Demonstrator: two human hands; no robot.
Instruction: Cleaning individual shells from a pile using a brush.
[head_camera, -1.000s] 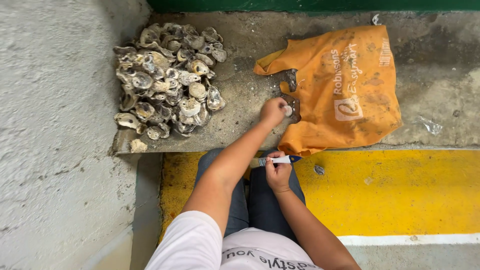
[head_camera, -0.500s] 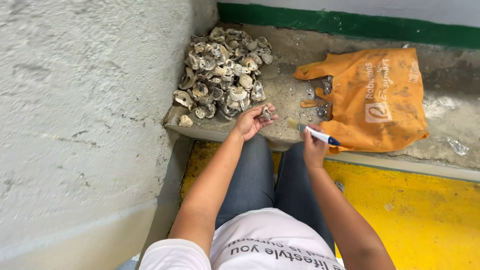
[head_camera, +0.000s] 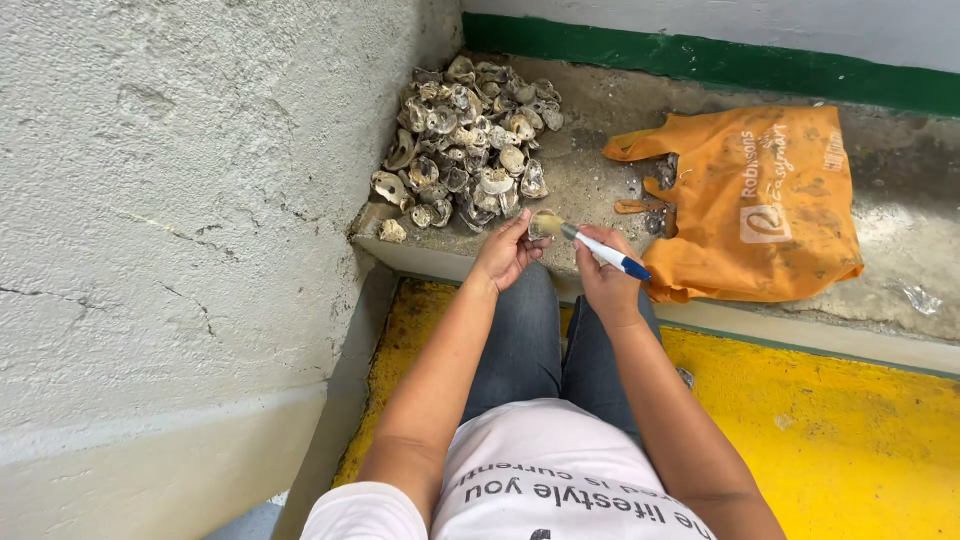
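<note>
A seated person works over a concrete ledge (head_camera: 600, 190), hands raised just above the knees. Far to the left of the hands rises a rough grey wall (head_camera: 200, 200). Up and to the left of the grip, a pile of oyster shells (head_camera: 470, 140) sits heaped on the ledge against that wall. The left hand (head_camera: 505, 255) is cupped half closed, palm turned inward, with thumb and fingertips pinching a single oyster shell (head_camera: 543, 224) at its top edge. Immediately to the right, the right hand (head_camera: 605, 275) is curled in a closed fist around the white handle of a small paintbrush (head_camera: 590, 243), whose blue end juts out to the right past the knuckles; the pale bristles meet the held shell, so brush and shell are touching between the two hands. Below both hands lie the person's legs in dark jeans (head_camera: 530, 340). Right of the brush hand, a soiled orange shopping bag (head_camera: 770, 200) lies flat on the ledge, its handles nearest the hands. Under the ledge, a yellow-painted floor (head_camera: 850, 420) stretches right.
</note>
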